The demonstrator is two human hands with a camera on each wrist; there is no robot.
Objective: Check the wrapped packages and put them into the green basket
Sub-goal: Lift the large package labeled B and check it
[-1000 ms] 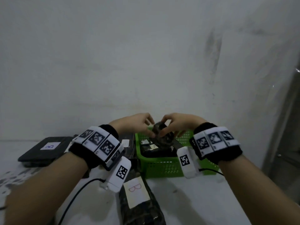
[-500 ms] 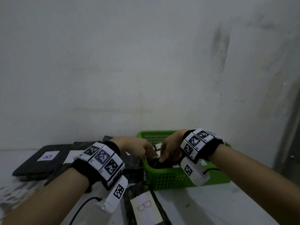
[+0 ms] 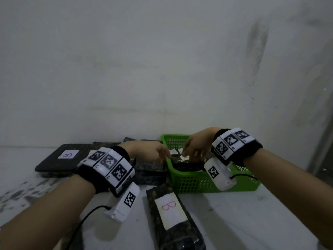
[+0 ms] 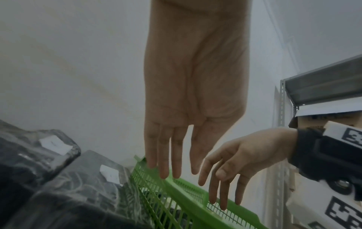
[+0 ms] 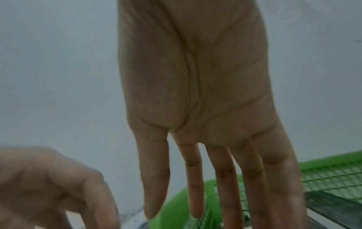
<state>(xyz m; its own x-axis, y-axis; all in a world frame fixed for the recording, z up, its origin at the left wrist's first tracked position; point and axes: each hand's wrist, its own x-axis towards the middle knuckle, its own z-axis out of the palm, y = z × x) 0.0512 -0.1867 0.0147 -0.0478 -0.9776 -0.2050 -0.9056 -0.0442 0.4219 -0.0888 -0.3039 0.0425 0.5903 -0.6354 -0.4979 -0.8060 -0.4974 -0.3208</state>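
The green basket (image 3: 198, 184) stands by the wall, right of centre, with dark wrapped packages (image 3: 187, 166) with white labels inside. My left hand (image 3: 158, 152) hovers at its left rim, fingers straight and empty; in the left wrist view the left hand (image 4: 172, 155) hangs over the basket rim (image 4: 195, 199). My right hand (image 3: 192, 150) is above the basket, also open and holding nothing; its fingers (image 5: 221, 178) point down over the basket (image 5: 333, 170). A dark package with a red B label (image 3: 171, 210) lies on the table in front.
A flat dark package with a blue B label (image 3: 66, 156) lies at the left, and more dark packages (image 3: 149, 170) sit between it and the basket. A grey metal shelf (image 4: 323, 86) stands at the right. The white wall is close behind.
Both hands held a dark package above the basket, lowered it in, then let go. Now they are lifted slightly with fingers straight and empty.
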